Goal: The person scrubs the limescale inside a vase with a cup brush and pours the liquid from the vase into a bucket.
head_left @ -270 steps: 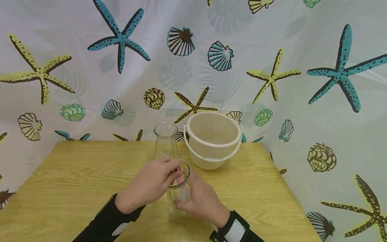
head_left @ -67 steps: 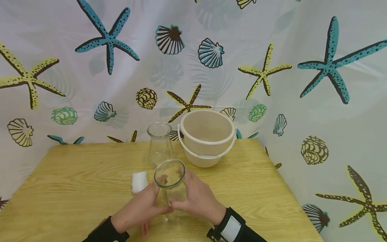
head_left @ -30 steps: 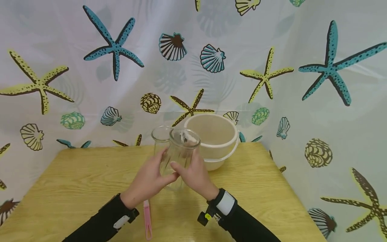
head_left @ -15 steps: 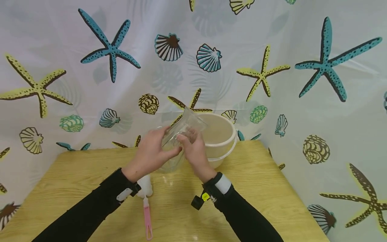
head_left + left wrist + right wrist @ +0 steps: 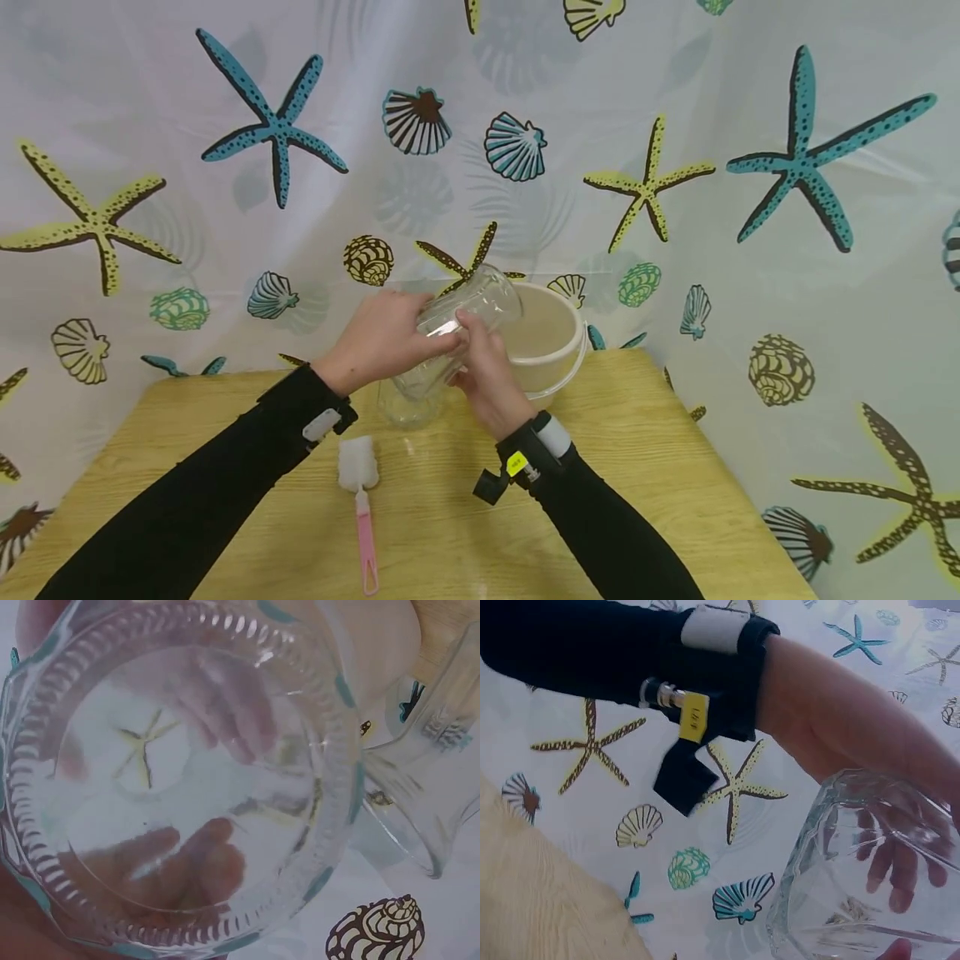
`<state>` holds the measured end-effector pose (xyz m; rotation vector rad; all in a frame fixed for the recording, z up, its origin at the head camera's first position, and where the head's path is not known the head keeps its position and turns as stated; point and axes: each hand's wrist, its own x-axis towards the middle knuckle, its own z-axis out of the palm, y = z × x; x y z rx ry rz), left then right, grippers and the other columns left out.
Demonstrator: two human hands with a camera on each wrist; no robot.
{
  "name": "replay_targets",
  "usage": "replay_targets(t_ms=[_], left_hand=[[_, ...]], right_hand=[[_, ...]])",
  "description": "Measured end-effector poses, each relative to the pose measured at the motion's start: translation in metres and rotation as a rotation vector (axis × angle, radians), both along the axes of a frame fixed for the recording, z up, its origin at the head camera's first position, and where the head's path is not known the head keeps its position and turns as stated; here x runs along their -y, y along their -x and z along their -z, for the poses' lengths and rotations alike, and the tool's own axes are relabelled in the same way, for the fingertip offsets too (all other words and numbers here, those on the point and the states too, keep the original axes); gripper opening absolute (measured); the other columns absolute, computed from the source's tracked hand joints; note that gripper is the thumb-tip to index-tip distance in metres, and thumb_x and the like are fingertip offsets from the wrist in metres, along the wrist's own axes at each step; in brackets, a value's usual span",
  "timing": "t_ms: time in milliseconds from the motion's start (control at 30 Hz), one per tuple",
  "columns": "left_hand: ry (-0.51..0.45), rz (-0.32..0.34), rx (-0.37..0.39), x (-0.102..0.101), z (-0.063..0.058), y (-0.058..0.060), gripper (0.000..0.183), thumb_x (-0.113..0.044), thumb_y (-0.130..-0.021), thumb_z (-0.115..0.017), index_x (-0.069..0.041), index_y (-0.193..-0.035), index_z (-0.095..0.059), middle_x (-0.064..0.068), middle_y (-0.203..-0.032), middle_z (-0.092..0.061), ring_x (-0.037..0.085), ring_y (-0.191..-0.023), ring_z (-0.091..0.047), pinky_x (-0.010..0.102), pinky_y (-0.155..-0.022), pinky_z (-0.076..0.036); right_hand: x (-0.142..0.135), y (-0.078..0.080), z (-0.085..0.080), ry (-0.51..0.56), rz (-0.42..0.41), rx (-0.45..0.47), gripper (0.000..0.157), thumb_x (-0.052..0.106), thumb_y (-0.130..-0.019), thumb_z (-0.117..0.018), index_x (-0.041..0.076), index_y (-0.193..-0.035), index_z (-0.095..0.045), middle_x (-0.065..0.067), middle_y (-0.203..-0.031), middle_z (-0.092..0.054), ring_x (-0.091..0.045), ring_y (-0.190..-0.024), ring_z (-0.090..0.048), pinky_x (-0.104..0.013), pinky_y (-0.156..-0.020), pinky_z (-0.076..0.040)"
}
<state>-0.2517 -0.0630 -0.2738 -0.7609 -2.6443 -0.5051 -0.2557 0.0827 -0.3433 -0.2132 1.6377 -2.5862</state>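
A clear glass vase [image 5: 489, 293] is tipped nearly on its side in the air, its mouth pointing right over the left rim of the beige bucket [image 5: 546, 373]. My left hand [image 5: 384, 337] grips it near the base. With fingers and thumb around its body, my right hand [image 5: 486, 379] holds it from the near side. In the left wrist view the ridged base of the vase [image 5: 184, 776] faces the camera, fingers showing through the glass. The right wrist view shows the faceted lower part of the vase [image 5: 855, 900].
A second glass vase [image 5: 401, 410] stands on the wooden table [image 5: 637, 483], partly hidden behind the held one. A sponge brush [image 5: 357, 463] with a pink handle lies at front left. A seashell-patterned curtain [image 5: 450, 200] hangs behind the table.
Earlier the left hand worked the brush inside the vase; the brush was then laid on the table. Both hands lifted the vase and tipped its mouth rightward to the bucket.
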Motion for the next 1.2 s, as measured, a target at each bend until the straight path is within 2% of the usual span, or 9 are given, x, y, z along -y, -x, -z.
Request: replay_targets(t_ms=[100, 367, 500, 633, 733, 833, 1000, 1067, 1200], left_hand=[[0.04, -0.016, 0.051, -0.002, -0.008, 0.002, 0.045, -0.055, -0.08, -0.062, -0.011, -0.09, -0.061, 0.003, -0.064, -0.052, 0.018, -0.056, -0.047, 0.031, -0.048, -0.037], [0.163, -0.048, 0.14, -0.013, -0.028, 0.006, 0.041, -0.053, -0.077, -0.06, -0.014, -0.07, -0.051, 0.001, -0.058, -0.039, 0.017, -0.051, -0.041, 0.029, -0.045, -0.029], [0.178, -0.053, 0.168, -0.015, -0.028, 0.008, 0.044, -0.056, -0.077, -0.06, -0.014, -0.068, -0.05, 0.001, -0.059, -0.039, 0.018, -0.051, -0.041, 0.03, -0.045, -0.03], [0.134, -0.032, 0.14, -0.012, -0.022, 0.007, 0.044, -0.057, -0.078, -0.06, -0.014, -0.072, -0.053, 0.002, -0.06, -0.043, 0.018, -0.053, -0.044, 0.03, -0.046, -0.034], [0.083, -0.006, 0.099, -0.005, -0.016, 0.004, 0.046, -0.058, -0.078, -0.062, -0.012, -0.085, -0.059, 0.002, -0.065, -0.05, 0.017, -0.057, -0.047, 0.031, -0.049, -0.038], [0.042, -0.001, 0.083, 0.006, -0.01, -0.001, 0.056, -0.057, -0.079, -0.064, -0.008, -0.106, -0.062, 0.003, -0.079, -0.06, 0.017, -0.067, -0.052, 0.033, -0.056, -0.047], [-0.062, -0.023, 0.114, 0.026, 0.0, -0.013, 0.072, -0.054, -0.079, -0.067, -0.005, -0.129, -0.052, 0.008, -0.11, -0.062, 0.019, -0.09, -0.055, 0.041, -0.076, -0.051], [-0.107, -0.034, 0.121, 0.034, 0.005, -0.018, 0.071, -0.053, -0.079, -0.067, -0.007, -0.131, -0.051, 0.006, -0.11, -0.061, 0.018, -0.089, -0.054, 0.041, -0.074, -0.051], [-0.194, -0.063, 0.141, 0.051, 0.017, -0.026, 0.077, -0.053, -0.079, -0.068, -0.009, -0.137, -0.045, 0.005, -0.115, -0.058, 0.018, -0.092, -0.053, 0.042, -0.074, -0.051]], right_hand=[[0.001, -0.001, -0.002, 0.045, -0.04, 0.047, 0.046, 0.046, -0.092, -0.052, 0.018, -0.128, -0.049, -0.004, -0.107, -0.057, -0.02, -0.092, -0.051, -0.031, -0.066, -0.041], [0.004, 0.0, -0.001, 0.192, -0.051, 0.096, 0.042, 0.048, -0.09, -0.052, 0.016, -0.116, -0.052, -0.004, -0.104, -0.06, -0.023, -0.095, -0.053, -0.032, -0.071, -0.042], [0.004, 0.0, 0.001, 0.205, -0.038, 0.102, 0.038, 0.046, -0.092, -0.049, 0.014, -0.114, -0.052, -0.003, -0.1, -0.063, -0.022, -0.093, -0.055, -0.034, -0.074, -0.042], [0.003, -0.002, 0.002, 0.172, -0.029, 0.074, 0.038, 0.044, -0.094, -0.048, 0.011, -0.11, -0.056, -0.001, -0.094, -0.063, -0.019, -0.09, -0.054, -0.032, -0.069, -0.042], [0.004, -0.003, 0.002, 0.097, 0.012, 0.022, 0.035, 0.043, -0.093, -0.051, 0.011, -0.105, -0.057, 0.001, -0.089, -0.061, -0.017, -0.083, -0.053, -0.03, -0.061, -0.041], [0.007, -0.002, 0.002, -0.021, 0.055, -0.073, 0.038, 0.039, -0.092, -0.054, 0.004, -0.106, -0.055, -0.001, -0.086, -0.058, -0.017, -0.075, -0.05, -0.027, -0.051, -0.04], [0.015, 0.0, 0.0, -0.251, 0.111, -0.235, 0.057, 0.034, -0.088, -0.06, -0.001, -0.13, -0.044, -0.009, -0.1, -0.063, -0.015, -0.064, -0.05, -0.024, -0.041, -0.039], [0.019, 0.0, -0.001, -0.324, 0.112, -0.28, 0.065, 0.034, -0.086, -0.063, 0.003, -0.138, -0.037, -0.013, -0.11, -0.061, -0.014, -0.063, -0.05, -0.024, -0.042, -0.04], [0.028, 0.001, -0.003, -0.466, 0.081, -0.407, 0.065, 0.032, -0.087, -0.065, 0.005, -0.138, -0.034, -0.014, -0.12, -0.055, -0.013, -0.082, -0.054, -0.028, -0.062, -0.049]])
